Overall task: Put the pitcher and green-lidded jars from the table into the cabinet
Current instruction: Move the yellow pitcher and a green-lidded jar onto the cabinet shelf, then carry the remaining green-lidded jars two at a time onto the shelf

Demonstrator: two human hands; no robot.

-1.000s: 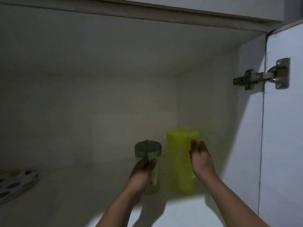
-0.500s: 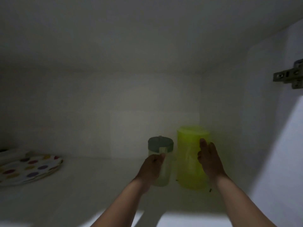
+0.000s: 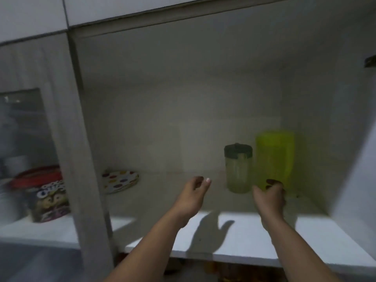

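Note:
A clear jar with a dark green lid (image 3: 238, 168) stands upright on the cabinet shelf (image 3: 234, 237), deep at the right. Right beside it, against the right wall, stands the yellow-green pitcher (image 3: 274, 159). My left hand (image 3: 192, 195) hovers in front of and to the left of the jar, fingers loosely apart, holding nothing. My right hand (image 3: 269, 197) is in front of the pitcher's base, fingers curled, apart from it and holding nothing.
A polka-dot plate (image 3: 120, 180) lies at the shelf's left rear. A vertical cabinet divider (image 3: 87, 159) separates a left compartment with a glass door, behind which sit a cereal jar (image 3: 50, 200) and a red-lidded container (image 3: 38, 176). The open door's edge (image 3: 358, 159) is at right.
Both hands let go and drew back toward the shelf's front edge; the jar and pitcher stay standing on the shelf. The view pulled back and swung left.

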